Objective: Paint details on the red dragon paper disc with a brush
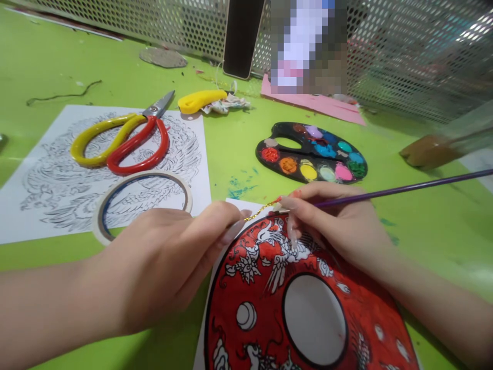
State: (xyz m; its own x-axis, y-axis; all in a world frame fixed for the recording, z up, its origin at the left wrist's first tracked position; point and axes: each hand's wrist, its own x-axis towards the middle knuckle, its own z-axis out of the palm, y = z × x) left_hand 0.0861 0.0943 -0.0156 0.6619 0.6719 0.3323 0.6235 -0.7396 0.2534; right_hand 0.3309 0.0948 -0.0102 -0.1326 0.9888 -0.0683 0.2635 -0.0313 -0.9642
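Head view, 1 feed. I observe 2 hands at the red disc drawing (269, 303). Left hand (173, 249) pinches a gold cord (264, 209) between thumb and finger, beside the red disc drawing's upper-left edge. Right hand (339, 221) pinches a purple brush (404, 190) over its top; the cord reaches these fingers, but whether they grip it I cannot tell. Beyond the red disc drawing: paint palette (304, 159). Left of it: scissors (124, 136), tape roll (100, 218).
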